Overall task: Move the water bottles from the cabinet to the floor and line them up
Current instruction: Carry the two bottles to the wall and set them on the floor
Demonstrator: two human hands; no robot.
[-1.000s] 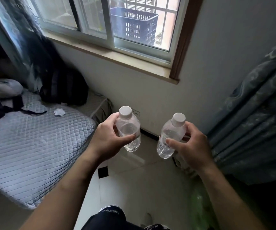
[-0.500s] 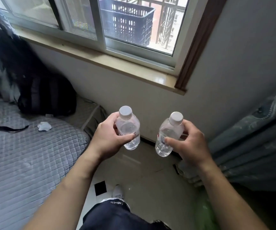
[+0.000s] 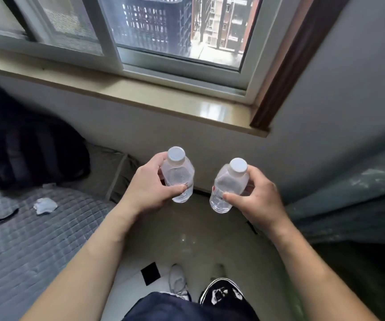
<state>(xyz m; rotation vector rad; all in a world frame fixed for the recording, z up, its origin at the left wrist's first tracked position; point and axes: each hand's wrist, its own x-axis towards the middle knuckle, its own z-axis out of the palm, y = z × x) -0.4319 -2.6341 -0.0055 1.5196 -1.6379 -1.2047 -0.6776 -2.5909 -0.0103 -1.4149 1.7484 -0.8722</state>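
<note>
Both hands are loaded, one bottle each, held out above the floor (image 3: 198, 237), nothing set down yet. Step in hand, as I read it: get these two down onto the tiles & start the row.

Best way, prob.: squat rather than stoop, bring each bottle down upright, base flat first, so it lands w/o rocking. Pick a ref. line. The wall under the windowsill (image 3: 163, 96) looks handy. Stand them side by side, just apart. Free floor between the bed (image 3: 25, 239) and the curtain (image 3: 349, 205) is narrow, & the shoes (image 3: 221, 293) sit right below, so place fwd of the feet. Let go one at a time, since light clear plastic may tip if nudged.

Now the grips. Left hand (image 3: 150, 191) wraps the left bottle (image 3: 178, 177) round its body, thumb across the front, fingers behind, white cap free on top. Right hand (image 3: 256, 200) does likewise on the right bottle (image 3: 228, 186), thumb on the lower body, fingers curled round the far side. Bottles are near each other, not touching. The right one leans a bit, the left is roughly upright. Water level is hard to tell. Cabinet is not in shot.
</note>
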